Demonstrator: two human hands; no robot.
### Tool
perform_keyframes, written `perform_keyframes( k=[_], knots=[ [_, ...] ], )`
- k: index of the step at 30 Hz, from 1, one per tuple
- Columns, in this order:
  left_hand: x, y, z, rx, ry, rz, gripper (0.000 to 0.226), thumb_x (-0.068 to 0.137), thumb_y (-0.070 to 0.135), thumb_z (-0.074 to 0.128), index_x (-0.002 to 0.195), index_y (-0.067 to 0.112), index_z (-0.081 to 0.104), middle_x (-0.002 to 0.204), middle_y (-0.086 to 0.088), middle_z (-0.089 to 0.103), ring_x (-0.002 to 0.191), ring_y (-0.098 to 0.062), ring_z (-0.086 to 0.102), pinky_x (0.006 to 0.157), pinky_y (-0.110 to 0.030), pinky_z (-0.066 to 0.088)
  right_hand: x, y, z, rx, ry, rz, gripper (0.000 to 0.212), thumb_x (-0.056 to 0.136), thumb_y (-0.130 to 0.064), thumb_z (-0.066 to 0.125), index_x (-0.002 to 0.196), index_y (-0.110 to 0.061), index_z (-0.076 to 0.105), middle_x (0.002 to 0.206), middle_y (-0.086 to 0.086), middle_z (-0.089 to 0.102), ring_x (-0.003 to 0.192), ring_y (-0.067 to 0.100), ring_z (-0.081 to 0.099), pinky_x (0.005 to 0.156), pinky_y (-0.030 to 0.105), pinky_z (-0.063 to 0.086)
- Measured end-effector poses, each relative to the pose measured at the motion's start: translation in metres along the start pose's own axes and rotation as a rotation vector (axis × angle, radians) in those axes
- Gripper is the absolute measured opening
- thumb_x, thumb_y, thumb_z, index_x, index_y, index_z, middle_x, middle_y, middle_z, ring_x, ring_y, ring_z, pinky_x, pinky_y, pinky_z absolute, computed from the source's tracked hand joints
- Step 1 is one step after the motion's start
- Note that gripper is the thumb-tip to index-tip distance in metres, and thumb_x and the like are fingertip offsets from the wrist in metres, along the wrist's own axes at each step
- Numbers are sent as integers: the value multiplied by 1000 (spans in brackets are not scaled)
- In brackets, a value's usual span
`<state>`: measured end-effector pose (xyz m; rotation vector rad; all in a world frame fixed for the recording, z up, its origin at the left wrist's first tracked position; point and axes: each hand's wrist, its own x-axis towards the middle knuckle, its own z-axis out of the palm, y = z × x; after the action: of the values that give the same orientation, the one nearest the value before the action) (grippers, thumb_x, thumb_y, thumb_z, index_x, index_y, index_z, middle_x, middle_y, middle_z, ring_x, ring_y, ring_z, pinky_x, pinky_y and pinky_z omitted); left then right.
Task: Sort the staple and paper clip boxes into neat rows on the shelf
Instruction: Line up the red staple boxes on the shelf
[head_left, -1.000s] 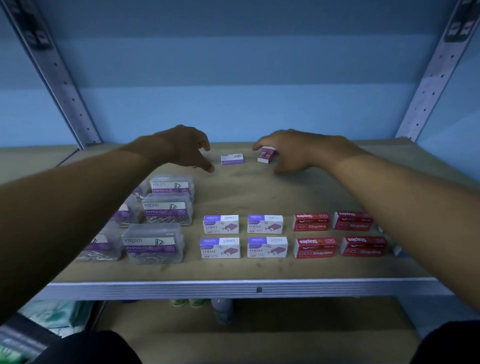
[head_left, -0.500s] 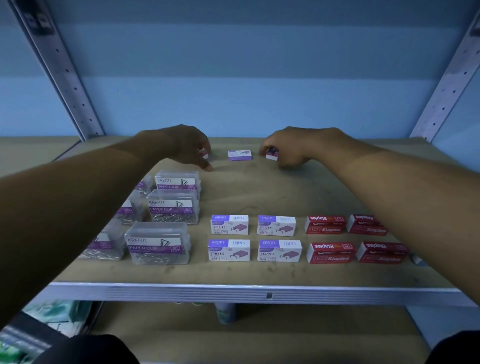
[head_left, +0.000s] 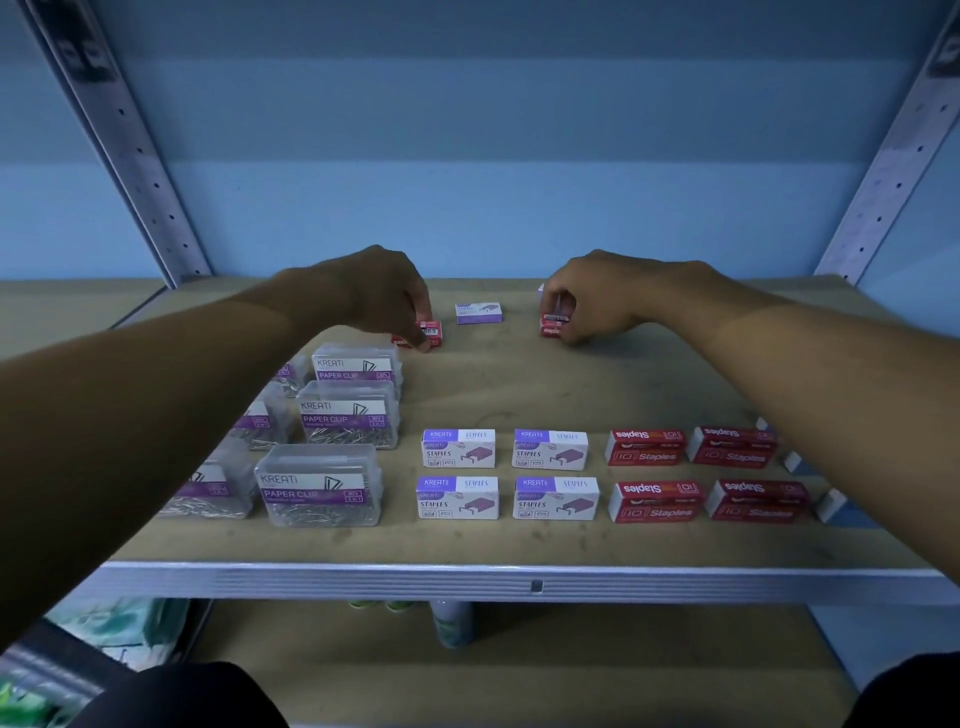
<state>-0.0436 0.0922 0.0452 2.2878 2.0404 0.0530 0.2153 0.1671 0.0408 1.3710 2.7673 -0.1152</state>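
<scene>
- The left hand, empty a second ago, now pinches a red staple box at the far left.
- The right hand still pinches another red box, far right.
- A purple staple box lies between, untouched; both red ones likely join the near red rows.

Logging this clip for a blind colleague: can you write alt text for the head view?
At the back of a shelf, the left hand and right hand each grip a red staple box, a purple one between them. Nearer, paper clip boxes and staple boxes stand in rows.
</scene>
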Motion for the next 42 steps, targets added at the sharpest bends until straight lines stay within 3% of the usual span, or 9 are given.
perform_keyframes(
  k=[6, 9, 18, 27, 30, 34, 35, 38, 42],
  knots=[
    [-9, 17, -6, -33, -47, 61, 31, 81, 52, 71, 96, 26, 78, 89, 8, 75, 86, -13, 67, 86, -33, 54, -17, -1, -4, 170, -32, -50, 19, 85, -32, 70, 103, -36, 74, 99, -18, 68, 88, -2, 59, 74, 25, 44],
    [-10, 23, -8, -8, -59, 85, 21, 87, 40, 68, 95, 24, 79, 76, 10, 74, 72, -7, 69, 81, -30, 57, -20, -2, -7, 177, -32, -65, 21, 87, -25, 66, 103, -33, 78, 91, -22, 70, 84, -1, 63, 71, 23, 43],
    [-12, 29, -8, -51, -114, 139, 21, 96, 23, 58, 107, 20, 76, 100, 3, 74, 70, -1, 66, 83, -27, 55, -30, -5, -10, 193, -18, -74, 25, 86, -20, 68, 103, -32, 79, 85, -22, 70, 80, 0, 63, 69, 22, 44],
    [-15, 29, -5, -81, -104, 115, 18, 95, 24, 60, 102, 24, 77, 93, 2, 76, 71, -8, 70, 82, -31, 57, -32, -1, -3, 218, 6, -75, 26, 79, -22, 81, 103, -33, 78, 90, -16, 71, 88, 9, 68, 73, 25, 49],
    [-16, 28, -4, -82, -88, 116, 17, 94, 23, 61, 101, 24, 77, 92, 2, 76, 70, -8, 69, 84, -35, 57, -39, -3, -2, 239, -21, -105, 29, 84, -21, 79, 111, -32, 77, 102, -13, 73, 94, 9, 67, 80, 24, 50],
    [-18, 29, -4, -99, -98, 123, 17, 93, 24, 62, 98, 26, 78, 90, 3, 77, 69, -8, 70, 84, -34, 58, -44, -10, -8, 246, -21, -133, 35, 95, -16, 62, 123, -36, 72, 97, -28, 56, 90, -5, 56, 77, 8, 38],
    [-19, 31, -4, -103, -101, 128, 17, 94, 23, 61, 100, 25, 78, 91, 3, 76, 70, -8, 70, 84, -33, 57, -45, -12, -10, 246, -21, -130, 40, 95, -15, 61, 126, -38, 70, 100, -26, 55, 93, -3, 56, 79, 9, 38],
    [-20, 36, -5, -120, -111, 130, 19, 95, 21, 59, 100, 23, 77, 93, 1, 77, 70, -9, 70, 84, -30, 57, -44, -15, -17, 278, -15, -134, 49, 87, -19, 70, 130, -43, 63, 114, -7, 61, 98, 18, 62, 89, 31, 49],
    [-23, 41, -4, -170, -144, 126, 18, 92, 21, 61, 95, 26, 78, 87, -2, 77, 73, -20, 74, 84, -33, 58, -43, -22, -20, 361, -4, -111, 43, 81, -16, 77, 120, -31, 64, 103, -4, 66, 87, 16, 63, 75, 31, 50]
  ],
)
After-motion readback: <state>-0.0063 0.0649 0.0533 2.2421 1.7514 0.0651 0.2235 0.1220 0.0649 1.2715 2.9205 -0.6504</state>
